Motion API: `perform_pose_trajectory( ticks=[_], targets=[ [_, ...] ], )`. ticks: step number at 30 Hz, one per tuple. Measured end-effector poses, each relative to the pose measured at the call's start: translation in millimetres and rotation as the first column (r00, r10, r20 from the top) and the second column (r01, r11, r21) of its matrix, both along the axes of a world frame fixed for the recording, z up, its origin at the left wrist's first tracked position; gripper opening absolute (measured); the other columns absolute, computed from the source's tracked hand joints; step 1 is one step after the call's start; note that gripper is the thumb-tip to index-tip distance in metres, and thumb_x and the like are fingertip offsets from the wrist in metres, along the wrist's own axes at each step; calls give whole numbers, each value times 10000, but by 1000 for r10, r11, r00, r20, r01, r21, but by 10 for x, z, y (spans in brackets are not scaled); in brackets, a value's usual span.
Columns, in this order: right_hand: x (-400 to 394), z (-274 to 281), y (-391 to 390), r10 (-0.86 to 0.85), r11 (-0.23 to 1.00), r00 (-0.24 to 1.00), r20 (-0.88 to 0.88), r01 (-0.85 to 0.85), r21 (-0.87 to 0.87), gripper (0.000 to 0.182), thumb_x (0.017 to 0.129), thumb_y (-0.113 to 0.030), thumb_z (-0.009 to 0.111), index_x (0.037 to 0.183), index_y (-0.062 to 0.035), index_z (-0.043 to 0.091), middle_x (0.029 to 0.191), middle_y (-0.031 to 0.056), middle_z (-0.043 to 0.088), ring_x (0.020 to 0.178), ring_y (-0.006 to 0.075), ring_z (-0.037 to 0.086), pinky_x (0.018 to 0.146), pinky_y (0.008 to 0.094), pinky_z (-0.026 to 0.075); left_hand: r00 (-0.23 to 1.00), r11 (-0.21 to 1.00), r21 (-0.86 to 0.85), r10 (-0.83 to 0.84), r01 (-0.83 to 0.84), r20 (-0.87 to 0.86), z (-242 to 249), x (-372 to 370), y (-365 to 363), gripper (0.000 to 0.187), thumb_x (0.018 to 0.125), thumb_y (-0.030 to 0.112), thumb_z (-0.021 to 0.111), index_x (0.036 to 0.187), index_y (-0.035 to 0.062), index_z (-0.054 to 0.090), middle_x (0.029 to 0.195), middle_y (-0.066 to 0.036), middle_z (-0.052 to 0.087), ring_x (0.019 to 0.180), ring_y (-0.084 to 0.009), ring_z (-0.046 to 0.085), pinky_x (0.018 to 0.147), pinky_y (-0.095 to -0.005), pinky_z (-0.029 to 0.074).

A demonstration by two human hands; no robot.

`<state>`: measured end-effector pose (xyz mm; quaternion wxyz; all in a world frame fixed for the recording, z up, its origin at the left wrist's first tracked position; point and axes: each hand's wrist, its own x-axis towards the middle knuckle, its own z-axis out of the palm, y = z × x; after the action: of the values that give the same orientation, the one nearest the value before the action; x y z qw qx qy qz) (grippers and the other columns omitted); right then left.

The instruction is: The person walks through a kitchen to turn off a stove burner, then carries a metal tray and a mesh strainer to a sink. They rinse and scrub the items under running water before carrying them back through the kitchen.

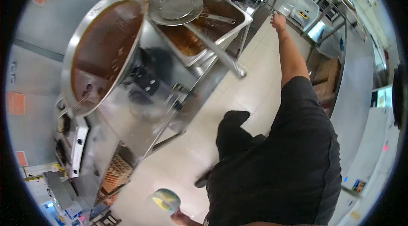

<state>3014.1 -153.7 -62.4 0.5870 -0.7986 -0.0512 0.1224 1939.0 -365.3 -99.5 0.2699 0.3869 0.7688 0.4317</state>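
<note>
At the bottom edge my left hand (180, 218) is closed on the rim of a round bowl-like object (165, 200) with yellow, green and blue colours, held over the floor. My right hand (278, 21) is stretched out at the upper right, fingers loosely apart and nothing visible in it. To its left, a rectangular metal tray (248, 21) holds brown liquid. A round strainer (176, 7) and a long metal handle (216, 51) rest across it. Further left is a large round pot (68, 66) of dark brown liquid.
A steel counter (123, 117) carries the pot and tray, its edge running diagonally beside the pale tiled floor (204, 119). Clear plastic containers (305, 10) stand beyond my right hand. Another steel counter (355, 98) is on the right, with cardboard boxes (326, 77) under it.
</note>
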Motion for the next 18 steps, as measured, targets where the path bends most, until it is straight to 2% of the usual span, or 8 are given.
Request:
perform_pose_trajectory(
  ticks=[4, 6, 7, 8, 10, 12, 14, 18],
  targets=[
    [1111, -93, 652, 57, 989, 953, -299, -13, 148, 367, 881, -416, 496, 880, -53, 551, 782, 83, 601, 654, 192, 590, 542, 285, 460, 968, 983, -181, -20, -26, -248, -422, 93, -306, 161, 767, 5, 637, 786, -109, 524, 906, -162, 576, 842, -257, 576, 736, -309, 515],
    [1408, -219, 970, 89, 983, 930, -356, -24, 182, 379, 891, -433, 474, 809, -66, 527, 725, 78, 593, 620, 206, 586, 538, 292, 483, 984, 967, -240, 46, -88, -174, -318, 402, -372, 143, 793, -6, 609, 786, -116, 519, 919, -164, 580, 877, -271, 583, 760, -303, 515],
    [1517, -284, 1087, 150, 980, 898, -414, -79, 184, 368, 897, -417, 463, 804, -67, 527, 700, 71, 581, 598, 201, 576, 524, 292, 482, 924, 935, -295, 279, -198, 262, -174, 649, -424, 343, 915, 101, 403, 1118, -173, 439, 1081, -237, 544, 962, -330, 571, 911, -390, 516],
    [1600, -340, 1149, 199, 974, 855, -479, -120, 191, 357, 904, -401, 453, 799, -68, 526, 675, 64, 569, 576, 196, 566, 509, 291, 481, 901, 960, -126, 278, -250, 331, -348, 489, -629, 371, 910, 130, 402, 1130, -168, 422, 1078, -230, 550, 979, -319, 585, 925, -392, 509],
    [1825, -473, 1218, 189, 975, 810, -555, -88, 204, 299, 906, -364, 441, 822, -90, 527, 642, 43, 539, 533, 176, 532, 471, 284, 451, 483, 682, -336, 712, -650, 510, 178, 1285, -314, 384, 865, 178, 391, 1083, -134, 441, 1022, -224, 570, 923, -301, 636, 606, -262, 603],
    [1881, -538, 1303, 89, 978, 809, -581, 39, 205, 208, 898, -321, 440, 878, -134, 529, 628, 18, 500, 491, 148, 484, 424, 270, 393, 422, 605, -419, 785, -677, 453, 333, 1604, -304, 378, 868, 170, 377, 1085, -134, 437, 992, -220, 575, 920, -295, 640, 528, -216, 582],
    [1804, -373, 1307, 227, 957, 754, -616, -56, 283, 265, 906, -350, 427, 822, -122, 533, 576, 13, 462, 444, 126, 438, 409, 263, 363, 425, 609, -457, 787, -648, 446, 337, 1736, -371, 349, 868, 159, 354, 1022, -140, 447, 870, -205, 588, 896, -291, 647, 490, -181, 562],
    [1826, -285, 1361, 153, 956, 678, -719, 82, 281, 353, 925, -436, 386, 768, -144, 507, 505, -11, 386, 394, 112, 372, 398, 260, 301, 420, 614, -413, 777, -673, 470, 309, 1990, -385, 297, 864, 153, 344, 925, -113, 462, 820, -222, 601, 885, -289, 650, 631, -298, 590]
  ],
)
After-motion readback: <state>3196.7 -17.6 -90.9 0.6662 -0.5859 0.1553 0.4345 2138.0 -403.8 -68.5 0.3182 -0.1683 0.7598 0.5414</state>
